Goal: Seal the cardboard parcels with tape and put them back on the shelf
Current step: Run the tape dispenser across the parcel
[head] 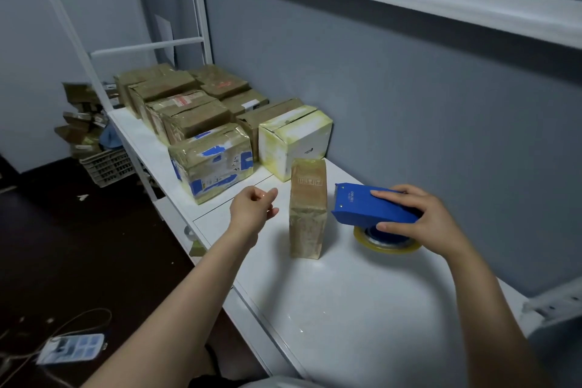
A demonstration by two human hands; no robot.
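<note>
A narrow brown cardboard parcel (308, 208) wrapped in tape stands upright on the white shelf (346, 299). My right hand (422, 217) grips a blue tape dispenser (365, 206) with a yellowish tape roll (387, 246), resting on the shelf just right of the parcel. To the parcel's left my left hand (253, 209) hovers with loosely curled fingers, holding nothing and not touching the parcel.
Several taped parcels (189, 110) are packed at the shelf's far left, the nearest one with blue markings (212, 162) and a white-yellow box (294, 140). A grey wall runs behind. On the dark floor sit a basket (107, 167) and more boxes (82, 123).
</note>
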